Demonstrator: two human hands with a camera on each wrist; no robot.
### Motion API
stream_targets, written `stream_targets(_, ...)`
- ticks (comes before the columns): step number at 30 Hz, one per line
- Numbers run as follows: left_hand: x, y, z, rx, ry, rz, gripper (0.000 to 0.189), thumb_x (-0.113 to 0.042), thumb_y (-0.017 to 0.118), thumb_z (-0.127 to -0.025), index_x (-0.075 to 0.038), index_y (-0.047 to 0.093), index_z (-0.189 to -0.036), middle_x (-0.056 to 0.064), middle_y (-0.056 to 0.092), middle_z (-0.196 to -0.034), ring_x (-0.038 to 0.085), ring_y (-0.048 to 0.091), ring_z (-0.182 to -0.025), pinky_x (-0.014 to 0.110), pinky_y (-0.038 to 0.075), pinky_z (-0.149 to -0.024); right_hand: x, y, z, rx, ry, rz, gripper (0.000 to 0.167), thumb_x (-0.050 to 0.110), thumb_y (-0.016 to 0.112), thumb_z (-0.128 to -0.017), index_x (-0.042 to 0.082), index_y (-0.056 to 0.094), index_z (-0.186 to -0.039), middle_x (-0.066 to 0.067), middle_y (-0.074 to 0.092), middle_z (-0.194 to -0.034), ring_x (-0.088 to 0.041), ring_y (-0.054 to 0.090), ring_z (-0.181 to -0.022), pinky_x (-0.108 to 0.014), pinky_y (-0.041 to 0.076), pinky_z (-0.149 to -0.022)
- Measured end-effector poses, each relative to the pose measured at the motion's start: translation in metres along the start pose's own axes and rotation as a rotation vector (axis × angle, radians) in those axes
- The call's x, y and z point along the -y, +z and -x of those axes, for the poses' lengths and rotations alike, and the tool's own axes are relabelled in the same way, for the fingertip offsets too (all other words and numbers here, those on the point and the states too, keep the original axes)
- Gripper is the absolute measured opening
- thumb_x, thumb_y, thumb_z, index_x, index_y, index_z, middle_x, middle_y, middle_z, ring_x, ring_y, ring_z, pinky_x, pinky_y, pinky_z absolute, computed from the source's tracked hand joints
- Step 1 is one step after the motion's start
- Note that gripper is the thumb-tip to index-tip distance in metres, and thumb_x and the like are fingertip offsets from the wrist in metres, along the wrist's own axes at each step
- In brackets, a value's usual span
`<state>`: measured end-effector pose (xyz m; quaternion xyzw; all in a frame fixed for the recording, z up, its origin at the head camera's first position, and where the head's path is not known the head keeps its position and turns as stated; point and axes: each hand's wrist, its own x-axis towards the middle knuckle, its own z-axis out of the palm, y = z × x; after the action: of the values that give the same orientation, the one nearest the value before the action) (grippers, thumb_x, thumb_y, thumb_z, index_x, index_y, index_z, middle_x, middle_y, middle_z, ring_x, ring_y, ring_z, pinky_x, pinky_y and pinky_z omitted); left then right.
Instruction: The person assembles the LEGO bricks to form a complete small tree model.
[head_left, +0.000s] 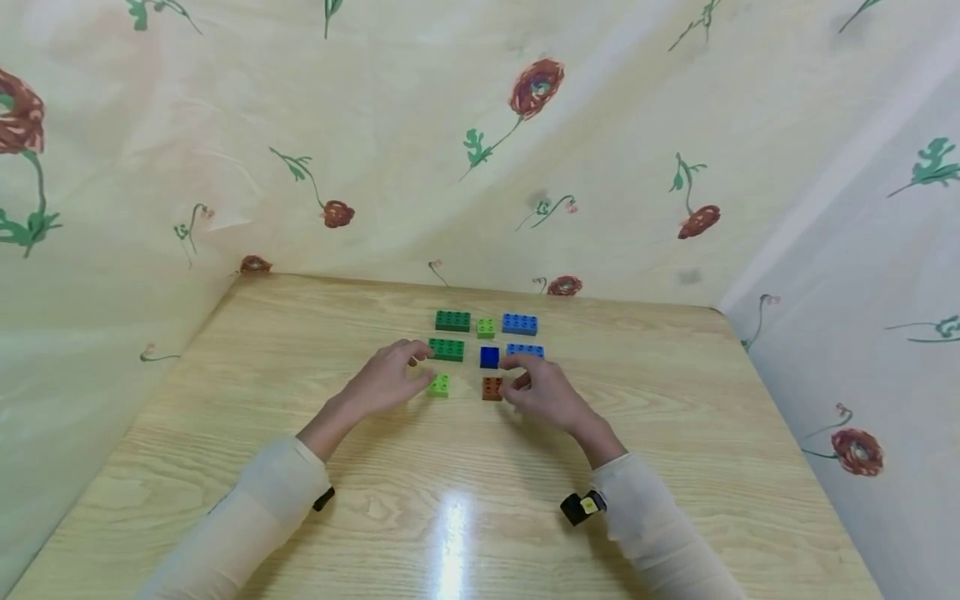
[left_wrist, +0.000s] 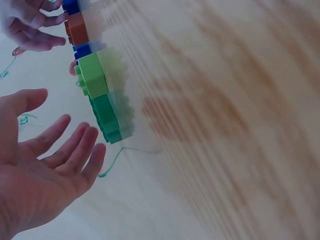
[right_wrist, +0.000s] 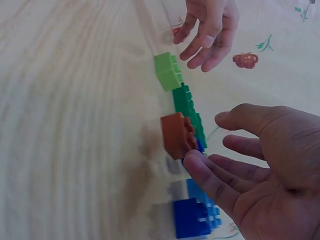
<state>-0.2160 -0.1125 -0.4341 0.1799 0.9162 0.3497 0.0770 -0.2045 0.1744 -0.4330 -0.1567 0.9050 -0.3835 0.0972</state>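
Note:
My left hand [head_left: 390, 377] hovers at the left of the toy bricks, its fingers loosely spread and nothing between them. Nearest to it are a light green brick [head_left: 440, 386] and a dark green brick [head_left: 448, 350]. On the other side is my right hand [head_left: 549, 393], also holding nothing, its fingertips close beside an orange-brown brick [head_left: 491, 388]. Whether they touch it I cannot tell. A dark blue brick [head_left: 490, 357] sits just behind that one. Part of a lighter blue brick [head_left: 526, 351] is hidden by the right hand. In the left wrist view, the left hand [left_wrist: 52, 162] has its palm showing.
At the back stand another dark green brick [head_left: 453, 322], a small light green brick [head_left: 485, 328] and another blue brick [head_left: 520, 324]. They rest on a wooden table [head_left: 420, 467]. A flower-printed sheet [head_left: 405, 167] hangs behind the table and at its sides.

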Motion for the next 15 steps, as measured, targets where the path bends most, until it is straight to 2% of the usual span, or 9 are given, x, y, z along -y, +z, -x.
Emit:
stream_targets(5,0.007,0.001,-0.001,0.027,-0.004,0.047,0.043,-0.023,0.066,-0.099,-0.004,0.061,-0.137,0.015,0.063,-0.132,0.033,0.062,-0.119,0.048,0.055,-0.097,-0.004,0.009,-0.001,-0.003,0.036,-0.048,0.042,0.009,0.071,-0.096,0.005,0.061,-0.137,-0.015,0.065,-0.136,-0.021,0.073,-0.098,-0.032,0.062,-0.076)
stream_targets(11,0.019,0.003,-0.003,0.079,0.008,0.088,0.041,-0.018,0.071,-0.094,-0.003,0.064,-0.132,0.012,0.067,-0.123,0.027,0.062,-0.113,0.045,0.054,-0.097,-0.008,0.017,-0.004,-0.010,0.062,-0.050,0.043,0.008,0.072,-0.096,0.006,0.060,-0.137,-0.014,0.063,-0.139,-0.017,0.071,-0.095,-0.030,0.061,-0.075)
stream_targets(15,0.025,0.006,-0.004,0.127,0.013,0.149,0.040,-0.013,0.074,-0.093,-0.005,0.064,-0.131,0.010,0.067,-0.121,0.022,0.062,-0.109,0.040,0.053,-0.097,-0.010,0.019,-0.006,-0.024,0.071,-0.042,0.042,0.006,0.072,-0.095,0.006,0.062,-0.136,-0.013,0.063,-0.138,-0.017,0.070,-0.095,-0.030,0.061,-0.074)
